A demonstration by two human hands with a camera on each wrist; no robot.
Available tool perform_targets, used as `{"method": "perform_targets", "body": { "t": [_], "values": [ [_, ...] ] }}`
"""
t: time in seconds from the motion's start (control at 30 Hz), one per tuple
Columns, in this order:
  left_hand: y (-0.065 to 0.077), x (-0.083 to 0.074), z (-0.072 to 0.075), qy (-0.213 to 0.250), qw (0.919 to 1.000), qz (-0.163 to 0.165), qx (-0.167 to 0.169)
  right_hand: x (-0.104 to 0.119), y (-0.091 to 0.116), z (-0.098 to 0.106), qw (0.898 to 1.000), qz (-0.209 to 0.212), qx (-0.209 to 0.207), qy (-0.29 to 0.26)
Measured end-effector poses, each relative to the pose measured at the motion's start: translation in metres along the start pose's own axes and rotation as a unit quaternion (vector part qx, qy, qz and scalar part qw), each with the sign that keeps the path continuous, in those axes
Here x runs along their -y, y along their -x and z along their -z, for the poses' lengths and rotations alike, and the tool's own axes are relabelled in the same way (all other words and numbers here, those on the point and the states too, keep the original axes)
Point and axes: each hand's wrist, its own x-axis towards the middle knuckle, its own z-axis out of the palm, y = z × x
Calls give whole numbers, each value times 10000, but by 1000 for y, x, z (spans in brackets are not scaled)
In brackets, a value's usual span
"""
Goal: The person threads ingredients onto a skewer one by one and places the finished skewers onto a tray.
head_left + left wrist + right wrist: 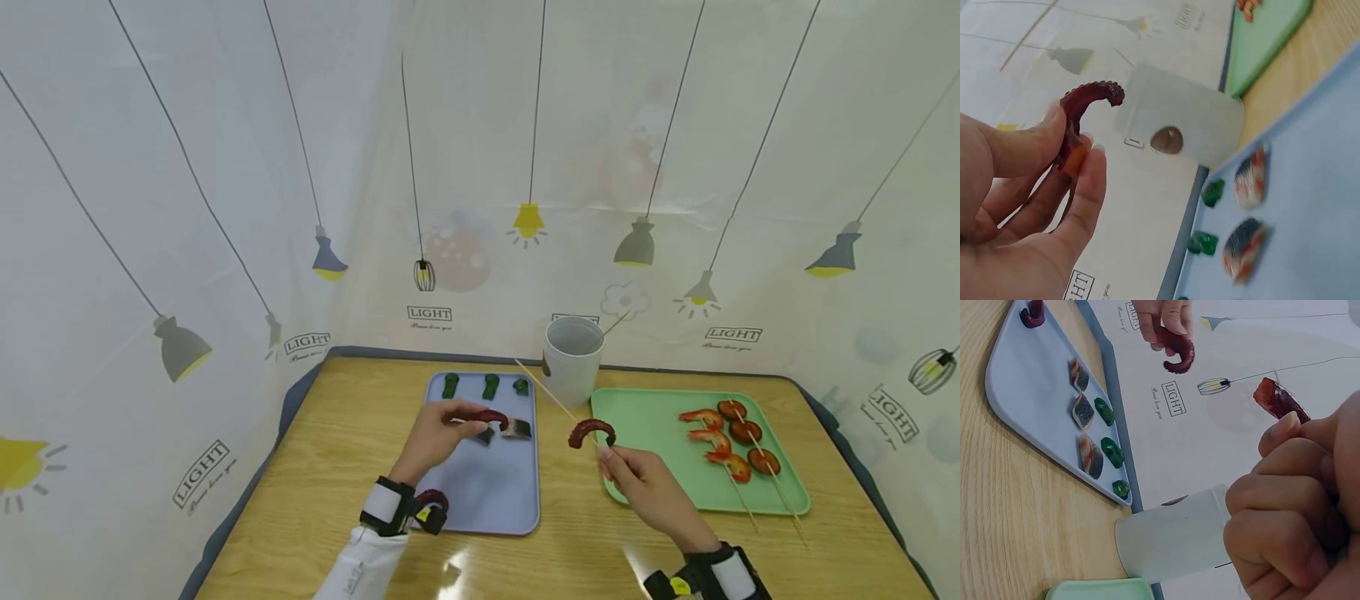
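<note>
Between thumb and fingers my left hand (435,439) pinches a dark red octopus tentacle piece (1089,97), raised over the blue tray (480,492). My right hand (651,490) grips a thin wooden skewer (542,387) that slants up and to the left. A second tentacle piece (591,428) is threaded on that skewer, just above the right fingers. On the blue tray, another tentacle piece (1033,315) lies at the near end, partly behind the left wrist in the head view. Fish pieces (516,429) and dark green pieces (491,385) lie farther up that tray.
A white cup (572,379) with a skewer leaning in it stands behind the trays. On the right, a green tray (633,407) bears a skewer of shrimp (717,443) and one of mushroom caps (746,432). A printed curtain (480,167) hangs behind the wooden table (360,425).
</note>
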Motion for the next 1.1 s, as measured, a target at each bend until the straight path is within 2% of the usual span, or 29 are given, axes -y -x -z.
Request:
{"method": "perform_targets", "body": {
  "t": [0.13, 0.3, 0.43, 0.67, 0.8, 1.1],
  "values": [
    [-1, -12, 0, 620, 9975, 226, -234, 3, 2, 2, 9999, 104, 122, 32],
    [-3, -22, -1, 1491, 9868, 547, -318, 5, 6, 3, 9992, 186, 342, 19],
    [-4, -31, 0, 2175, 9734, 666, -287, 4, 8, 4, 9981, 317, 533, -34],
    [-5, -39, 0, 3245, 9412, 920, -192, 3, 10, 3, 9945, 562, 872, -162],
    [-4, -42, 0, 3615, 9266, 1013, -222, 2, 11, 2, 9933, 622, 962, -156],
    [-2, -45, -2, 4180, 9033, 961, -123, 5, 10, 1, 9935, 644, 935, -16]
  ]
}}
